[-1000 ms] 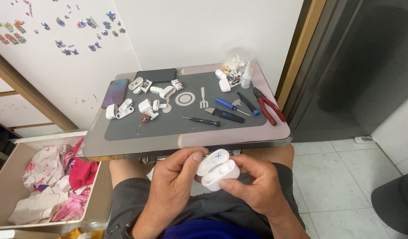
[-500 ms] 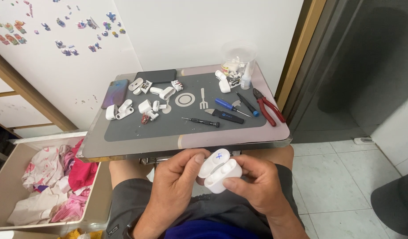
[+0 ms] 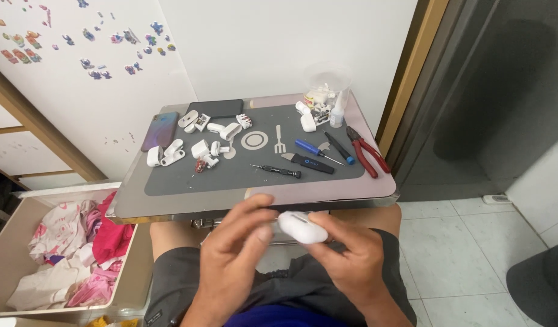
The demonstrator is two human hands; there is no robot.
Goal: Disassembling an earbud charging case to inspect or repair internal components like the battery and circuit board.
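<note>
Nearest to the camera, over the lap, both hands hold one small white earbud case (image 3: 302, 227); the left hand (image 3: 233, 257) pinches its left end with thumb and fingers, and the right hand (image 3: 345, 257) cradles it from below and from the right. The case looks closed (I judge that its shell is put together, but I cannot tell if anything inside is finished). Further away, on the surface (image 3: 376, 184) with the grey mat (image 3: 242, 175), much is left lying: several white case parts (image 3: 197, 148), a small black screwdriver (image 3: 276, 171), a blue screwdriver (image 3: 315, 149), red pliers (image 3: 368, 154); at the far edge stand a glue bottle (image 3: 336, 112) and a clear cup (image 3: 325, 88); a phone (image 3: 160, 130) lies at the far left.
</note>
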